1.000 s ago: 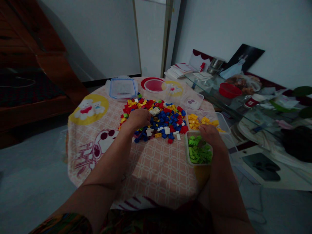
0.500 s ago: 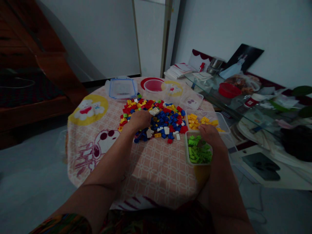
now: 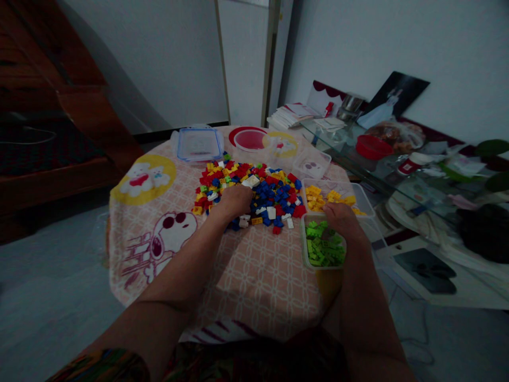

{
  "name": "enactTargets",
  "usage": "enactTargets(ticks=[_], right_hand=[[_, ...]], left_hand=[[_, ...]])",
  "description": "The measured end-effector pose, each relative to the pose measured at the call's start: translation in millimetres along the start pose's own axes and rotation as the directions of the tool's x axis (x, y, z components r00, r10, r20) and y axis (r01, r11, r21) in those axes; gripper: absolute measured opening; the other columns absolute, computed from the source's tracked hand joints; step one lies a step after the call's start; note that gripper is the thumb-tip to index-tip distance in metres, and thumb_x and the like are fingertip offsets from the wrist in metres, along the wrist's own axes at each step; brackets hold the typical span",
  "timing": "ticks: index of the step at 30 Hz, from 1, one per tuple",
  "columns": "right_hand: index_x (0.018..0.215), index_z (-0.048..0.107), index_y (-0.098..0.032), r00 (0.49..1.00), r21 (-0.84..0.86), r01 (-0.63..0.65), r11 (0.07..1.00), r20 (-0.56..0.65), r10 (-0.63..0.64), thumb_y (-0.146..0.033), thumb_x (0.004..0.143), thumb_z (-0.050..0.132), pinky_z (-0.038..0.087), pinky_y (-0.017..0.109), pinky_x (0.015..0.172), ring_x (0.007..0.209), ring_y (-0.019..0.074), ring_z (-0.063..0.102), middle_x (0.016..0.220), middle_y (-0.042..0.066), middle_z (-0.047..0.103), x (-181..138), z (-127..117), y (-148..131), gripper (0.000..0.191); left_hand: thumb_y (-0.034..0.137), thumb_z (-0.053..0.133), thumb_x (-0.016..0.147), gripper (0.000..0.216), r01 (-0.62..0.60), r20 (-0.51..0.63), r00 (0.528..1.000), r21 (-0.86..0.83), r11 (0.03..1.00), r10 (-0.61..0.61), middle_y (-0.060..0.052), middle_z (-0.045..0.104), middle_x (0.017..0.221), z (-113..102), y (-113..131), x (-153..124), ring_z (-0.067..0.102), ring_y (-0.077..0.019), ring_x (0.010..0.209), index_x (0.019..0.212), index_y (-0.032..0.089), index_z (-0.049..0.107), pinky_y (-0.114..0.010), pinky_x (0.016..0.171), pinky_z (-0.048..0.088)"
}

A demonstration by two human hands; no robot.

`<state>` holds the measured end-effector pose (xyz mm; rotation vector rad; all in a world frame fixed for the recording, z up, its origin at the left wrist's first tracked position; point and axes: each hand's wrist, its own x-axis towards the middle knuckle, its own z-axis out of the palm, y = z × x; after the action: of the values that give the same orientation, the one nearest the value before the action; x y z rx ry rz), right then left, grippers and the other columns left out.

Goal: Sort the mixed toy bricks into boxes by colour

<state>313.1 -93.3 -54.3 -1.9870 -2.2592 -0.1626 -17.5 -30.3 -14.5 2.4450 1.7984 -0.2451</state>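
So, left hand (image 3: pixel 237 200) at coloured bricks (image 3: pixel 273 192).

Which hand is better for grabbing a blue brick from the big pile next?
Probably the left hand: it's right at the mixed pile, while the right hand is off by the green bricks.

On the glass table (image 3: pixel 421 184), 1 red bowl (image 3: pixel 373 148) is placed beside 1 plastic bag (image 3: pixel 397 135), with 1 red-and-white cup (image 3: pixel 411 164) set nearby. Papers (image 3: pixel 292 114) are stacked near the far end; 1 dark picture (image 3: pixel 401 91) is propped by the wall (image 3: pixel 449 42). At left, wooden furniture (image 3: pixel 81 114) is partly shown.
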Motion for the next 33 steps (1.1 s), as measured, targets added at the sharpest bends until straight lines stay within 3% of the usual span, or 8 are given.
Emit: enactTargets(ticks=[9,12,15,20,24,29,31,33], right_hand=[[0.074,0.059,-0.02,1.0,-0.047,0.001,0.999,0.016,-0.001,-0.019,0.1,0.038,0.031,0.033,0.066,0.067,0.02,0.051,0.07,0.008,0.061,-0.3,-1.8,-3.4,0.033],[0.073,0.058,-0.02,1.0,-0.028,-0.012,1.0,0.027,0.013,-0.02,0.1,0.039,0.031,0.033,0.067,0.067,0.0198,0.051,0.071,0.009,0.062,0.6,-2.8,-3.3,0.033],[0.073,0.057,-0.02,0.999,-0.027,-0.02,0.999,0.031,0.02,-0.02,0.1,0.039,0.031,0.033,0.067,0.067,0.02,0.052,0.071,0.009,0.062,0.4,-3.0,-3.4,0.032],[0.077,0.059,-0.019,1.0,-0.05,-0.016,0.999,0.014,0.017,-0.02,0.101,0.038,0.032,0.033,0.069,0.071,0.0208,0.055,0.076,0.01,0.065,-0.4,-1.8,-3.7,0.032],[0.075,0.059,-0.02,0.999,-0.044,-0.015,0.999,0.039,0.017,-0.021,0.101,0.038,0.032,0.033,0.069,0.07,0.0203,0.054,0.073,0.009,0.063,0.8,-2.6,-2.9,0.033],[0.074,0.058,-0.02,0.998,-0.021,-0.009,1.0,0.059,0.01,-0.021,0.101,0.039,0.034,0.032,0.07,0.071,0.02,0.055,0.076,0.009,0.065,2.5,-4.4,-2.4,0.033],[0.075,0.058,-0.02,0.997,-0.028,-0.012,1.0,0.071,0.014,-0.022,0.102,0.039,0.034,0.032,0.071,0.073,0.0197,0.057,0.079,0.01,0.067,2.6,-4.6,-2.9,0.033],[0.075,0.059,-0.02,0.997,-0.04,-0.008,0.999,0.078,0.011,-0.021,0.102,0.039,0.035,0.031,0.071,0.075,0.0199,0.058,0.08,0.01,0.068,2.4,-4.6,-3.5,0.033]], left_hand=[[0.014,0.058,0.08,0.031,-0.025,-0.025,0.999,-0.009,1.0,0.024,-0.019,0.077,0.102,-2.2,-3.3,-1.0,0.073,-0.0339,0.101,0.102,0.015,0.08,-0.036,0.082,0.056],[0.012,0.063,0.073,0.028,-0.067,-0.072,0.996,-0.141,0.988,0.057,-0.011,0.079,0.094,-7.6,-9.9,-0.7,0.074,-0.027,0.093,0.093,0.02,0.081,-0.03,0.08,0.054],[0.014,0.065,0.071,0.025,-0.166,-0.203,0.974,-0.341,0.925,0.1,-0.005,0.079,0.083,-9.1,-14.7,1.9,0.073,-0.021,0.083,0.088,0.021,0.082,-0.026,0.079,0.053],[0.02,0.065,0.076,0.023,-0.356,-0.347,0.927,-0.696,0.624,0.141,-0.002,0.075,0.071,0.5,5.6,7.1,0.069,-0.015,0.068,0.092,0.016,0.081,-0.023,0.069,0.054],[0.021,0.065,0.08,0.023,-0.359,-0.337,0.933,-0.886,0.294,0.125,-0.004,0.075,0.073,15.0,44.3,15.7,0.07,-0.0155,0.065,0.098,0.013,0.077,-0.025,0.065,0.057],[0.015,0.064,0.083,0.039,-0.452,-0.45,0.863,-0.891,-0.047,0.228,-0.011,0.078,0.11,35.4,89.2,30.5,0.075,-0.0203,0.1,0.121,0.013,0.071,-0.033,0.09,0.061],[0.01,0.063,0.083,0.048,-0.492,-0.501,0.808,-0.863,-0.111,0.312,-0.014,0.073,0.126,41.3,98.3,33.4,0.072,-0.0221,0.114,0.131,0.014,0.066,-0.034,0.098,0.058],[0.009,0.061,0.083,0.051,-0.539,-0.531,0.775,-0.839,-0.082,0.342,-0.015,0.07,0.134,43.7,99.4,33.4,0.069,-0.0227,0.12,0.133,0.015,0.065,-0.035,0.101,0.056]])
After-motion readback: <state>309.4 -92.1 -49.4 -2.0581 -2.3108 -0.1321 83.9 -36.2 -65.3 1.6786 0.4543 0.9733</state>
